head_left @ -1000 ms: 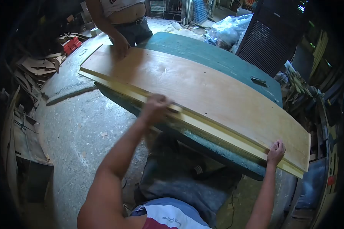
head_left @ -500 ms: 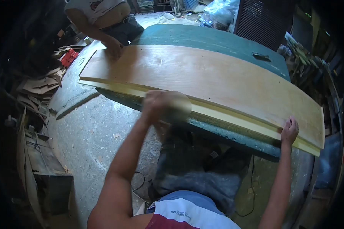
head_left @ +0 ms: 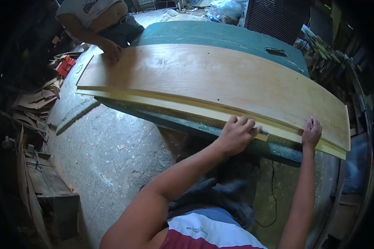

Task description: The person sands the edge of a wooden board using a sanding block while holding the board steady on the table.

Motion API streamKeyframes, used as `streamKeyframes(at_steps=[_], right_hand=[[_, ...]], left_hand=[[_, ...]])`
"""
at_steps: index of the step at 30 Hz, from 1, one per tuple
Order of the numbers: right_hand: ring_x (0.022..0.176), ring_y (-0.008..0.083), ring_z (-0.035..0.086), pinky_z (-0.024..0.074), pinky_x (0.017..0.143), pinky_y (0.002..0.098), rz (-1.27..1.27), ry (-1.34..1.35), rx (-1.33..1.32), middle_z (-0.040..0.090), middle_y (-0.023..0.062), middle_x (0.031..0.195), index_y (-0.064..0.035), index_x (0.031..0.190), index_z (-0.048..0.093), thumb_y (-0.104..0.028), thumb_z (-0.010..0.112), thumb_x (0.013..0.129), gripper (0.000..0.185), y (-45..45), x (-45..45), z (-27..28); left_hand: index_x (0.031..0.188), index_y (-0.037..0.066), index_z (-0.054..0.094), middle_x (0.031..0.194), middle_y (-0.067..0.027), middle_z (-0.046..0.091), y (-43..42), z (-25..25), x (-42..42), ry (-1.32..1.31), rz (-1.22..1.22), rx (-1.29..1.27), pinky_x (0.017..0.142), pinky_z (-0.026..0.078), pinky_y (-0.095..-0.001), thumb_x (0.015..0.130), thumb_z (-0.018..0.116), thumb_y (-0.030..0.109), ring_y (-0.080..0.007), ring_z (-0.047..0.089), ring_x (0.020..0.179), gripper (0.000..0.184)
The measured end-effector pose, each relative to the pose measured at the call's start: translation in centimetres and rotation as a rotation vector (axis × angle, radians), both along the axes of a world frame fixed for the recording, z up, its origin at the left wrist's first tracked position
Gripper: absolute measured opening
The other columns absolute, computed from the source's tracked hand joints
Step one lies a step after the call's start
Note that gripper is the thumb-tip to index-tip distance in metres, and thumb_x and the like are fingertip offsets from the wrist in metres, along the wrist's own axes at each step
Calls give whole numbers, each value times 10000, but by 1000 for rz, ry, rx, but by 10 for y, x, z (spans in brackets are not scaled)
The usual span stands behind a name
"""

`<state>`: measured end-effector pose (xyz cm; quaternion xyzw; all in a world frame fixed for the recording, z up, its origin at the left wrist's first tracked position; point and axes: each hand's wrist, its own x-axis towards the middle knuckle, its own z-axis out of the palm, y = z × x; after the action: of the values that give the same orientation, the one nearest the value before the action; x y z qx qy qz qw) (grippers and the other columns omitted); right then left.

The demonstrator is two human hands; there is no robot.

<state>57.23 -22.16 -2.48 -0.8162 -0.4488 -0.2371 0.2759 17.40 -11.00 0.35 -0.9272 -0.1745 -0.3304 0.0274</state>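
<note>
A long, pale wooden panel lies across a green-topped table, with a narrow yellowish strip along its near edge. My left hand is closed at that near edge, to the right of the middle. From its fingers sticks out a small tool with a yellowish part and a blue-grey part; its kind is unclear, as the hand hides most of it. Farther right, my right hand grips the panel's near edge, fingers on top. Another person's hand rests on the panel's far left end.
The other person stands behind the panel's left end. A dark slotted object lies on the green table. Wood scraps and red pieces are on the left. A cable runs along the floor near my legs.
My left hand has swept right along the panel's near edge with the small tool, from left of the middle to nearer my right hand. My right hand keeps its place on the edge.
</note>
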Motion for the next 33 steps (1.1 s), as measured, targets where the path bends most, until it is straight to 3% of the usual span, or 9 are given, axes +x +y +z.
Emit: streamKeyframes(at_steps=[4,6,9,16,19,23,27,30,33], right_hand=[[1196,382,626,485,1053,470,-33,53,-28,707,174,1268,-17,1194,704,-265,563,1032,328,-1,-9,3],[1177,386,629,487,1040,480,-26,9,34,707,179,1228,-22,1188,695,-261,578,1017,316,3,-11,1],[1163,388,635,490,1034,478,-41,-29,16,711,170,1207,-31,1138,691,-250,580,1012,276,6,-21,7],[1145,385,647,505,1007,474,-87,6,71,724,163,1184,-41,1068,705,-298,569,1027,294,3,-22,11],[1138,383,661,511,1009,465,11,65,170,739,177,1171,-24,1083,734,-316,553,1044,346,1,-14,8],[1159,384,668,507,1036,453,45,344,266,744,196,1187,6,1116,753,-319,536,1065,394,-3,-11,7],[1138,387,673,513,1025,458,-4,172,201,743,205,1184,-1,1092,752,-317,546,1062,379,2,-14,3],[1119,389,669,508,1018,469,-30,113,216,740,201,1174,-8,1034,734,-311,568,1038,345,-2,-20,9],[1106,393,649,495,1010,485,-16,98,201,729,191,1151,-23,979,698,-294,586,1007,294,6,-35,14]], left_hand=[[1131,160,784,949,-38,657,55,-15,-76,-182,-15,41,764,532,-436,868,753,197,-223,665,894,267],[1185,156,766,1008,-83,697,85,-3,-145,-48,235,23,773,563,-447,810,828,290,-289,693,948,403],[1169,105,756,973,-55,645,114,2,-222,-8,251,61,750,538,-450,763,846,247,-274,657,881,440],[950,121,779,842,-20,568,21,2,-23,-91,-68,-15,652,475,-413,819,822,180,-224,612,794,151],[1290,201,727,1087,-61,589,-32,-8,80,26,-101,-20,822,468,-426,908,667,210,-241,595,1048,387],[1291,169,720,1145,-76,616,-56,11,133,90,-140,-168,888,459,-428,847,704,200,-256,588,1120,445],[1267,179,732,1108,-54,629,-16,7,58,24,-68,-118,857,500,-437,864,749,278,-269,612,1071,415],[1207,145,765,1018,-60,656,22,20,-29,34,82,-125,807,526,-442,731,862,234,-273,651,981,494],[1170,154,794,1007,-42,679,67,34,-109,153,205,-153,807,488,-436,725,853,235,-254,653,992,456]])
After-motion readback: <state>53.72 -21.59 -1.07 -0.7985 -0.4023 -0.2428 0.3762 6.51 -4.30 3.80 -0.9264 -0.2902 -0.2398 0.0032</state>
